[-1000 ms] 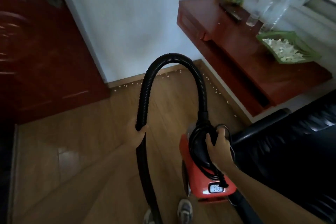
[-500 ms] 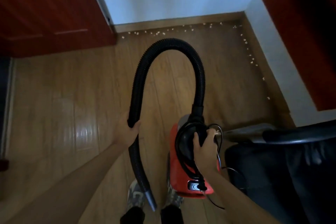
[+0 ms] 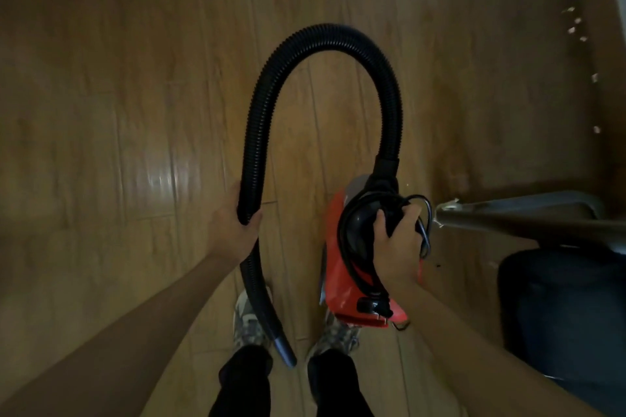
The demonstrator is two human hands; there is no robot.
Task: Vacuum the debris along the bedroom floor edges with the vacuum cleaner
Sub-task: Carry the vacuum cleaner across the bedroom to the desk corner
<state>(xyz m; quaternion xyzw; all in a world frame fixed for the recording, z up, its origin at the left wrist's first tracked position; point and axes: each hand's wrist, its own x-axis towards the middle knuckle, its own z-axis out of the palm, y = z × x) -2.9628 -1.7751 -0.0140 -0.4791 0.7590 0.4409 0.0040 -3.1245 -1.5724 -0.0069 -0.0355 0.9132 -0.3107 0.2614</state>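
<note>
The wood floor fills my view now, because I look down more. The crumbs have slid off to one o'clock. My left hand wraps round the hose. My right hand grips the vacuum and its coiled cord at five o'clock. I think no cleaning has started yet.

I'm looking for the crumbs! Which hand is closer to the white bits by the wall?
Right. The right hand, gripping the top of the vacuum cleaner, is on the side of the white bits; the left hand, gripping the hose, is farther off.
</note>
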